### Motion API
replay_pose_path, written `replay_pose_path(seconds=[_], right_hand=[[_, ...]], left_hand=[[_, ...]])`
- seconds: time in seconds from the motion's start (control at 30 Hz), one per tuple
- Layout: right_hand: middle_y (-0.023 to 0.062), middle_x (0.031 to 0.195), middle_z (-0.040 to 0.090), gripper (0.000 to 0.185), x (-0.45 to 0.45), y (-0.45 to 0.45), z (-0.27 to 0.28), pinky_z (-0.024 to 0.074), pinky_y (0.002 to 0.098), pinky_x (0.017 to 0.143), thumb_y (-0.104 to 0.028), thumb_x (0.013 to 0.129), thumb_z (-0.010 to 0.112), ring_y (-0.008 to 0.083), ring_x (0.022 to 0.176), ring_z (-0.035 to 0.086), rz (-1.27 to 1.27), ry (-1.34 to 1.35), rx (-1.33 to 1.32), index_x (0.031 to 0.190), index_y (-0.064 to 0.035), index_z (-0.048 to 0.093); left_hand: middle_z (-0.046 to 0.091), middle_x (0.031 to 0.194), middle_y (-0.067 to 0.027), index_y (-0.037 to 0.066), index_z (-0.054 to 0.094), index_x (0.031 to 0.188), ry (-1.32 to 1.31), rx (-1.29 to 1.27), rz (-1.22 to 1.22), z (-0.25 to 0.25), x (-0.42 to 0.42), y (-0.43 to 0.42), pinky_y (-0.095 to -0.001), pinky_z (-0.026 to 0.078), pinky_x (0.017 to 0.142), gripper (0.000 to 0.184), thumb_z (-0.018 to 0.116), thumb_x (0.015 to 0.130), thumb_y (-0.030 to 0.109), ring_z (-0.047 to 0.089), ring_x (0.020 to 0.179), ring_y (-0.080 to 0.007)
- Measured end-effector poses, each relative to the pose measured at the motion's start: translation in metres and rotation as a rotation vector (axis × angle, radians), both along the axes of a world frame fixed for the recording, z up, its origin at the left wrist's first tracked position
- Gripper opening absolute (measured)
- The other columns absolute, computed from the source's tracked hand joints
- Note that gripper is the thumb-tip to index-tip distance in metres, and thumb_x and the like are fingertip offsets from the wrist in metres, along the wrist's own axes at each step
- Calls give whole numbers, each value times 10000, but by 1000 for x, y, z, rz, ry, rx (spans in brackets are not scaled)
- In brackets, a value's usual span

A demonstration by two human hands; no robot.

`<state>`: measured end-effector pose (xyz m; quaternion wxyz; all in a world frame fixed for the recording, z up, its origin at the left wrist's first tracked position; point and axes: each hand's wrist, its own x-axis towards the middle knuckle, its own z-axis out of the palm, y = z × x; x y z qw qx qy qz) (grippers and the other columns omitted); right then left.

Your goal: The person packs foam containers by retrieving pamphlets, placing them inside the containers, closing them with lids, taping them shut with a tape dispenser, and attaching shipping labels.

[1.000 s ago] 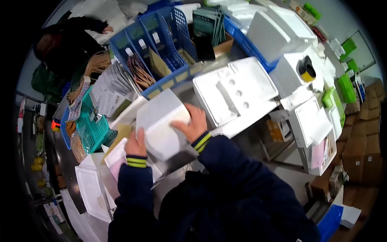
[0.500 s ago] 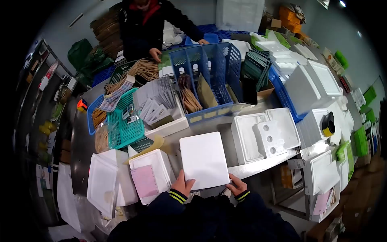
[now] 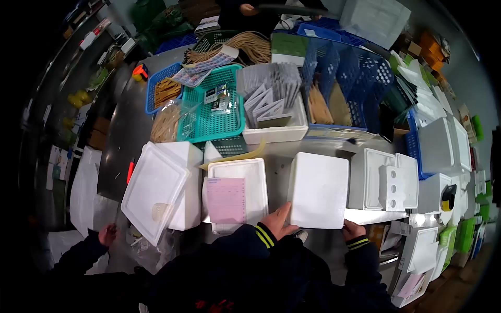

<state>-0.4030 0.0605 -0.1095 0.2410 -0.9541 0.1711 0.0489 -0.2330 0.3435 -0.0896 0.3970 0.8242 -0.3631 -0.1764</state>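
A closed white foam box (image 3: pixel 319 190) sits at the near edge of the table, its smooth lid facing up. My left hand (image 3: pixel 279 220) grips its left near side, with the thumb at the near edge. Around the right near corner curls my right hand (image 3: pixel 354 229), its fingertips partly hidden by the box. To the left, an open foam box (image 3: pixel 255 201) has a pink printed slip (image 3: pixel 226 200) lying across it. On the right stands another open foam box (image 3: pixel 364 180) with a foam insert with holes (image 3: pixel 391 188).
A co-worker's hand (image 3: pixel 108 235) shows at the left; another person's hand (image 3: pixel 248 9) is across the table. Behind the boxes stand a teal basket (image 3: pixel 211 128), a foam tray of cards (image 3: pixel 276 134) and a blue divided crate (image 3: pixel 373 99). A foam lid (image 3: pixel 154 190) leans at left.
The view has swung left, so the table's contents appear further right. My hands stay on the foam box. A co-worker's hand has come into view at the left.
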Motion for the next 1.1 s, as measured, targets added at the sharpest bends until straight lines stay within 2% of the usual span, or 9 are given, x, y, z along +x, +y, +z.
replay_pose_path(seconds=[0.1, 0.27, 0.47, 0.57, 0.67, 0.7, 0.77, 0.9, 1.1], right_hand=[[170, 908, 616, 263, 27, 17, 41, 485, 370, 732, -21, 734, 533, 328, 850, 591, -119, -277, -205, 990, -24, 593], [134, 837, 622, 257, 139, 101, 113, 483, 344, 651, 20, 676, 635, 301, 738, 597, 179, -583, 71, 930, -10, 607], [87, 1085, 563, 410, 296, 182, 62, 369, 397, 841, -73, 698, 561, 268, 1037, 491, 556, -547, -167, 1107, -79, 534], [25, 1005, 587, 319, 335, 192, 29, 345, 431, 856, -37, 679, 532, 211, 1021, 499, 630, -434, -387, 983, -123, 577], [7, 939, 593, 263, 345, 185, 31, 342, 436, 863, -32, 661, 533, 192, 947, 531, 669, -406, -256, 891, -140, 598], [0, 886, 589, 191, 339, 188, 46, 347, 444, 861, -49, 649, 547, 185, 874, 548, 671, -645, -170, 813, -134, 596], [-1, 863, 595, 180, 318, 194, 88, 356, 397, 836, -33, 654, 583, 179, 856, 561, 677, -791, -213, 809, -121, 608], [26, 884, 593, 233, 250, 192, 129, 374, 383, 789, -56, 631, 605, 192, 847, 564, 738, -823, -291, 859, -103, 614], [55, 1002, 575, 297, 163, 184, 85, 387, 406, 802, -90, 654, 594, 215, 927, 540, 862, -608, -160, 951, -80, 607]], left_hand=[[595, 997, -176, 20, 478, 1193, 27, -211, 77, 18, 7, 34, -296, 497, 700, 499, 677, 757, 160, 621, 814, -245], [638, 800, -115, 16, 575, 1041, 47, -266, 229, 26, 20, 75, -261, 501, 637, 286, 640, 766, 59, 638, 708, -210], [635, 784, -110, 3, 610, 960, 35, -362, 350, 32, 27, 89, -253, 488, 605, 182, 610, 782, 40, 624, 665, -192], [622, 783, -142, 12, 613, 939, 116, -377, 448, 31, 30, 105, -301, 466, 574, 177, 612, 767, 54, 594, 649, -270], [609, 807, -144, 1, 596, 946, -36, -384, 706, 27, 40, 130, -281, 462, 590, 163, 579, 789, 42, 593, 672, -244], [607, 832, -144, 1, 589, 963, -75, -366, 783, 26, 45, 140, -275, 463, 594, 173, 572, 799, 51, 593, 681, -234], [611, 886, -117, -4, 573, 999, 11, -405, 873, 17, 55, 156, -257, 467, 622, 186, 545, 842, 92, 590, 700, -189], [609, 911, -133, -15, 447, 1182, 836, -758, 938, 12, 79, 170, -243, 482, 648, 396, 453, 915, 277, 585, 712, -144], [620, 819, -145, 5, 346, 1221, 1347, -646, 734, 27, 99, 169, -262, 483, 606, 597, 418, 878, 489, 603, 670, -176]])
